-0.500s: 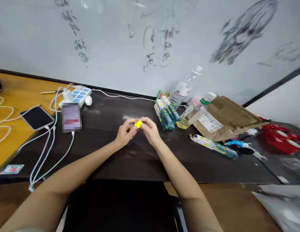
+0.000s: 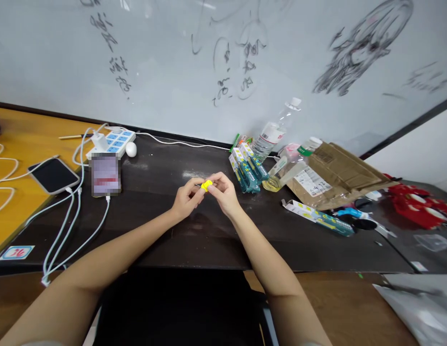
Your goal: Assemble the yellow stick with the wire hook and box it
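Both my hands meet over the middle of the dark table [image 2: 194, 240]. Between their fingertips sits a small yellow piece [image 2: 206, 184] with a thin dark rod sticking out to its left. My left hand [image 2: 186, 197] pinches it from the left with curled fingers. My right hand [image 2: 223, 192] pinches it from the right. Just to the right of my hands lie teal and yellow packs [image 2: 247, 169], not touched by either hand.
Left: a white power strip [image 2: 111, 142], two phones [image 2: 54, 175] on charging cables [image 2: 70, 226] and an orange tabletop [image 2: 18, 144]. Right: a tipped clear bottle [image 2: 273, 132], brown cardboard packaging [image 2: 334, 175], another teal pack [image 2: 319, 217], red items [image 2: 417, 204]. A scribbled whiteboard [image 2: 223, 62] stands behind.
My hands have shifted slightly on the yellow piece, and the view has moved a little. Nothing was picked up or let go.
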A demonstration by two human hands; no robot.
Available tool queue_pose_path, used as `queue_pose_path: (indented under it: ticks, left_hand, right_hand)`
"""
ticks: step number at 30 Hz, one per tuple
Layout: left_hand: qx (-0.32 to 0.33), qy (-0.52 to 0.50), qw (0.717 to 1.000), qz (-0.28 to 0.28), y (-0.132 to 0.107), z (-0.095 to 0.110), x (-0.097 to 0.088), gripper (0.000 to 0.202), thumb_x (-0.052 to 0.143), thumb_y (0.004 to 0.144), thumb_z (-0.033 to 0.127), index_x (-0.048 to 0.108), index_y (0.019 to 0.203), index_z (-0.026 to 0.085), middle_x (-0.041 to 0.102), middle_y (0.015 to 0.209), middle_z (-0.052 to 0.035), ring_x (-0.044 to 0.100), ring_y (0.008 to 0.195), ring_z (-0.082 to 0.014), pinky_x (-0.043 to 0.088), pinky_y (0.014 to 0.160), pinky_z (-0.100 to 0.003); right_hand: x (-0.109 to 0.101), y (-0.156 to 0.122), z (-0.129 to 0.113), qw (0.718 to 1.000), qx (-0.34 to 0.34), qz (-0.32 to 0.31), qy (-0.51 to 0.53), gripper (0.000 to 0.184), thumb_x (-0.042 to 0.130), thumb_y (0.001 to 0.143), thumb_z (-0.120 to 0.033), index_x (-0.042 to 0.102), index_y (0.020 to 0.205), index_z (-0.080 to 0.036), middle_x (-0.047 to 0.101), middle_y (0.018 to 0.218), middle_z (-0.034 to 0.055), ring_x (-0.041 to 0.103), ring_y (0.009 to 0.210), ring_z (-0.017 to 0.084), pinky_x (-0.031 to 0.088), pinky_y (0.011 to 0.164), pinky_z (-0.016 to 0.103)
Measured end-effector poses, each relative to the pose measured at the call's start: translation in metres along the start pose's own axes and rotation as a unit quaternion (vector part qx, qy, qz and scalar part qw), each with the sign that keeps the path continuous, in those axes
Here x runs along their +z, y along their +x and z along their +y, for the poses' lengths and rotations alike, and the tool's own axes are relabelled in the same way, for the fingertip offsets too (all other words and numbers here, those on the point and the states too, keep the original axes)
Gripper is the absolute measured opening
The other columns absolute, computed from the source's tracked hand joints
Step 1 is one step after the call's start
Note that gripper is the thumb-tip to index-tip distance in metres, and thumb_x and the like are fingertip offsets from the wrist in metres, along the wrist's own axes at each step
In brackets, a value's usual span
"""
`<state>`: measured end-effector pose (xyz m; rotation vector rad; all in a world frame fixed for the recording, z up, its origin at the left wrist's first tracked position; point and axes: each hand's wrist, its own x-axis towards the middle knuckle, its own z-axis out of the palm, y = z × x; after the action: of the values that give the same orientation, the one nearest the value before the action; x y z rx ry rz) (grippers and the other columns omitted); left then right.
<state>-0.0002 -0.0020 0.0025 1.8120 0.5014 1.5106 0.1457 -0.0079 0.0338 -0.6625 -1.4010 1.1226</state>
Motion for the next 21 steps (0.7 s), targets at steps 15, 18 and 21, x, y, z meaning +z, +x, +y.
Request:
queue_pose_path:
  ticks: [15,18,21]
  left_hand:
    - [-0.001,0.022,1.000,-0.001,0.0018,-0.0025,-0.0030,0.022,0.050,0.093,0.031,0.056,0.109,0.018,0.050,0.051,0.0090,0.043,0.036,-0.0033,0.036,0.042,-0.014]
    - [0.000,0.025,1.000,-0.001,0.0017,-0.0020,-0.0030,0.022,0.050,0.093,0.031,0.056,0.110,0.018,0.051,0.051,0.0089,0.043,0.036,-0.0030,0.035,0.042,-0.014]
    - [0.001,0.028,1.000,0.001,0.0013,-0.0005,-0.0018,0.020,0.051,0.093,0.031,0.057,0.107,0.018,0.050,0.050,0.0093,0.043,0.036,-0.0033,0.035,0.042,-0.014]
  right_hand:
    - [-0.0045,-0.0006,-0.0013,1.000,-0.005,-0.010,-0.027,0.025,0.068,0.079,-0.040,0.070,0.096,-0.023,0.065,0.087,0.0017,0.057,0.073,0.013,0.049,0.065,0.027]
    - [-0.0036,0.0002,-0.0029,0.999,-0.012,-0.016,-0.028,0.022,0.069,0.078,-0.040,0.069,0.091,-0.022,0.063,0.084,0.0011,0.057,0.072,0.012,0.048,0.065,0.026]
    - [-0.0014,0.0009,-0.0050,1.000,-0.012,-0.004,-0.021,0.026,0.074,0.072,-0.042,0.062,0.081,-0.021,0.059,0.078,-0.0008,0.055,0.068,0.011,0.046,0.063,0.025]
